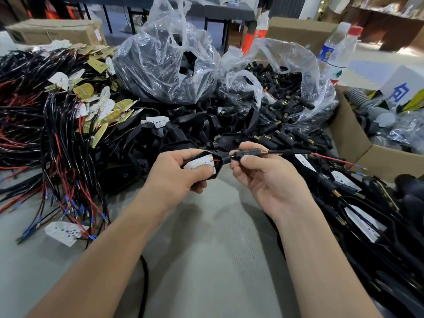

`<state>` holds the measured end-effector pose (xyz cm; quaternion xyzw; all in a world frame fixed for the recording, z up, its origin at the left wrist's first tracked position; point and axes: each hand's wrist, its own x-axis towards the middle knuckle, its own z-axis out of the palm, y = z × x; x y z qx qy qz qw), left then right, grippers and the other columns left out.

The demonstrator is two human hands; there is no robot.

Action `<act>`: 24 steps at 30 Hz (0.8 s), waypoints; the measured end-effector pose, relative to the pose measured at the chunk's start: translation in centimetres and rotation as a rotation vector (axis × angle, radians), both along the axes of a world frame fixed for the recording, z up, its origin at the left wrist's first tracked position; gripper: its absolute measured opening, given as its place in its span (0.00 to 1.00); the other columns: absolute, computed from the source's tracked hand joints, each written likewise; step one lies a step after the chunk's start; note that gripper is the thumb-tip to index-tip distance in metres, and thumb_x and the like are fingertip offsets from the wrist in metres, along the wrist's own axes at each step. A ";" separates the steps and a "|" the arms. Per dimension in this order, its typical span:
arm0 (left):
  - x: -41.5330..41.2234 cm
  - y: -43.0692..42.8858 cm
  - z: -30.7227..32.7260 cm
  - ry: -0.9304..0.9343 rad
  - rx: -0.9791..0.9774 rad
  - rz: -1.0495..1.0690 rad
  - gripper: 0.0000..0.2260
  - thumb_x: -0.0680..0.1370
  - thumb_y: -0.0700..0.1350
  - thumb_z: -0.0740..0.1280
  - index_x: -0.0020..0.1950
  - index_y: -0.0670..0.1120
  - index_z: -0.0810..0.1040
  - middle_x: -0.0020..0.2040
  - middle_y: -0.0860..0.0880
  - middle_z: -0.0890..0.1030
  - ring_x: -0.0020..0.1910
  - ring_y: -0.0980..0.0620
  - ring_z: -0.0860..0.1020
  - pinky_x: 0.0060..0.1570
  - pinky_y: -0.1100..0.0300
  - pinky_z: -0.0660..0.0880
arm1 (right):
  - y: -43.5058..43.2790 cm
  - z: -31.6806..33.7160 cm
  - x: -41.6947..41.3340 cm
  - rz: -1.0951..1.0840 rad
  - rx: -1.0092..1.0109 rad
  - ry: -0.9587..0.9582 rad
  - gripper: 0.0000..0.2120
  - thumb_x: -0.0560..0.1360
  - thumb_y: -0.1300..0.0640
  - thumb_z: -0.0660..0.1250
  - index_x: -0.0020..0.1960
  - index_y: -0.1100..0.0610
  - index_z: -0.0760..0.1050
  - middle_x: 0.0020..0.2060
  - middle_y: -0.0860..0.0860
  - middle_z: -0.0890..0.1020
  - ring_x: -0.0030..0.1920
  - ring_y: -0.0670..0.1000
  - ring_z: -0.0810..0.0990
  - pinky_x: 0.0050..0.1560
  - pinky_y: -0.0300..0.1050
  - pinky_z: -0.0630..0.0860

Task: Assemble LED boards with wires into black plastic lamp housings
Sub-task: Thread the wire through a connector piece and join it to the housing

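Lamp housing (220, 160), LED board (198, 165) seated inside; my left hand (174, 177) has its fingers curled round it. My right hand (266, 180) pinches the black connector (249, 154) at its neck.

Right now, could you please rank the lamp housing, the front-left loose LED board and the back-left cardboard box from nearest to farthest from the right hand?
1. Lamp housing: in the left hand, beside the connector the right hand pinches.
2. Loose LED board: on the table, front left.
3. Cardboard box: far back left.
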<state>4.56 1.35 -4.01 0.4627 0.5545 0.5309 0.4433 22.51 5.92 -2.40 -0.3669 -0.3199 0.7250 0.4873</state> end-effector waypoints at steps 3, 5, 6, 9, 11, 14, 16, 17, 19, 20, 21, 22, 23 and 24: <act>-0.3 0.0 0.1 0.019 -0.011 -0.094 0.09 0.78 0.37 0.72 0.45 0.51 0.86 0.33 0.49 0.81 0.30 0.53 0.75 0.29 0.65 0.72 | -0.1 0.0 0.0 0.012 0.058 -0.061 0.12 0.77 0.76 0.63 0.50 0.61 0.77 0.37 0.57 0.83 0.35 0.53 0.83 0.37 0.40 0.82; -0.2 -0.1 0.1 0.032 -0.013 -0.135 0.12 0.81 0.40 0.69 0.40 0.52 0.85 0.31 0.49 0.77 0.29 0.54 0.73 0.27 0.65 0.69 | -0.2 -0.1 0.0 0.051 0.127 -0.097 0.14 0.76 0.77 0.63 0.50 0.60 0.77 0.38 0.57 0.83 0.36 0.52 0.83 0.38 0.40 0.81; -0.1 0.0 0.0 0.030 -0.019 -0.133 0.13 0.82 0.42 0.68 0.40 0.53 0.85 0.31 0.50 0.76 0.29 0.55 0.72 0.26 0.66 0.68 | -0.3 0.0 0.1 0.064 0.156 -0.106 0.15 0.75 0.79 0.63 0.50 0.60 0.77 0.40 0.57 0.84 0.36 0.52 0.83 0.38 0.40 0.81; -0.2 0.1 -0.2 0.038 -0.037 -0.105 0.12 0.82 0.44 0.67 0.42 0.54 0.85 0.34 0.51 0.77 0.29 0.57 0.72 0.28 0.68 0.67 | -0.3 -0.1 0.4 0.070 0.214 -0.162 0.15 0.74 0.80 0.64 0.49 0.62 0.77 0.41 0.58 0.85 0.36 0.52 0.83 0.38 0.40 0.81; -0.5 0.1 -0.4 0.104 -0.009 -0.098 0.08 0.81 0.46 0.68 0.46 0.54 0.86 0.37 0.50 0.78 0.31 0.56 0.72 0.30 0.66 0.69 | -0.3 -0.1 0.4 0.052 0.246 -0.263 0.11 0.74 0.77 0.67 0.51 0.63 0.79 0.35 0.56 0.83 0.35 0.51 0.83 0.37 0.40 0.80; -0.9 0.1 -0.5 0.196 0.024 -0.108 0.06 0.77 0.52 0.68 0.49 0.56 0.85 0.38 0.51 0.80 0.32 0.57 0.73 0.32 0.65 0.72 | -0.3 -0.2 0.3 0.030 0.243 -0.322 0.05 0.75 0.70 0.73 0.48 0.63 0.81 0.34 0.56 0.82 0.33 0.50 0.82 0.34 0.39 0.79; -1.1 0.2 -0.6 0.205 0.009 -0.128 0.08 0.75 0.54 0.68 0.50 0.56 0.85 0.38 0.52 0.81 0.32 0.58 0.74 0.32 0.65 0.73 | -0.2 -0.2 0.4 0.019 0.248 -0.331 0.04 0.75 0.68 0.74 0.45 0.61 0.82 0.34 0.55 0.83 0.32 0.50 0.82 0.34 0.39 0.79; -1.1 0.3 -0.6 0.202 0.003 -0.134 0.09 0.75 0.55 0.68 0.51 0.56 0.85 0.38 0.52 0.81 0.32 0.58 0.74 0.32 0.65 0.73 | -0.1 -0.3 0.4 0.013 0.256 -0.340 0.04 0.75 0.67 0.74 0.44 0.61 0.82 0.33 0.55 0.83 0.32 0.50 0.81 0.34 0.38 0.78; -1.1 0.3 -0.7 0.192 0.002 -0.126 0.09 0.75 0.55 0.68 0.51 0.56 0.85 0.39 0.52 0.81 0.33 0.57 0.74 0.33 0.65 0.73 | -0.1 -0.4 0.5 0.004 0.273 -0.358 0.02 0.75 0.66 0.74 0.44 0.61 0.82 0.33 0.55 0.83 0.31 0.49 0.78 0.32 0.38 0.75; -1.0 0.2 -0.8 0.187 0.008 -0.114 0.09 0.75 0.55 0.68 0.51 0.56 0.85 0.39 0.51 0.81 0.33 0.57 0.74 0.33 0.64 0.73 | -0.1 -0.4 0.5 0.006 0.285 -0.369 0.01 0.75 0.65 0.74 0.45 0.63 0.82 0.33 0.56 0.83 0.30 0.49 0.77 0.31 0.38 0.73; -1.0 0.2 -0.8 0.183 0.010 -0.103 0.08 0.75 0.54 0.68 0.50 0.56 0.85 0.38 0.51 0.81 0.33 0.56 0.74 0.34 0.63 0.73 | -0.2 -0.4 0.5 0.010 0.299 -0.385 0.02 0.75 0.64 0.74 0.45 0.63 0.82 0.33 0.56 0.83 0.30 0.49 0.75 0.30 0.37 0.70; -1.0 0.1 -0.8 0.175 0.005 -0.096 0.08 0.75 0.54 0.68 0.50 0.56 0.85 0.39 0.51 0.81 0.34 0.55 0.74 0.34 0.62 0.73 | -0.2 -0.4 0.5 0.017 0.311 -0.399 0.03 0.76 0.64 0.74 0.46 0.64 0.81 0.32 0.56 0.82 0.29 0.48 0.73 0.29 0.37 0.68; -0.9 0.1 -0.9 0.164 -0.005 -0.093 0.08 0.75 0.54 0.69 0.49 0.55 0.85 0.39 0.51 0.81 0.35 0.54 0.75 0.36 0.61 0.73 | -0.2 -0.4 0.5 0.020 0.315 -0.408 0.03 0.76 0.63 0.73 0.45 0.64 0.81 0.31 0.56 0.81 0.28 0.48 0.71 0.28 0.36 0.67; -0.8 0.1 -0.9 0.148 -0.017 -0.094 0.06 0.76 0.53 0.70 0.49 0.54 0.85 0.39 0.51 0.81 0.36 0.53 0.75 0.37 0.59 0.72 | -0.2 -0.4 0.4 0.020 0.309 -0.408 0.04 0.76 0.63 0.73 0.46 0.64 0.80 0.30 0.56 0.80 0.27 0.48 0.70 0.28 0.37 0.65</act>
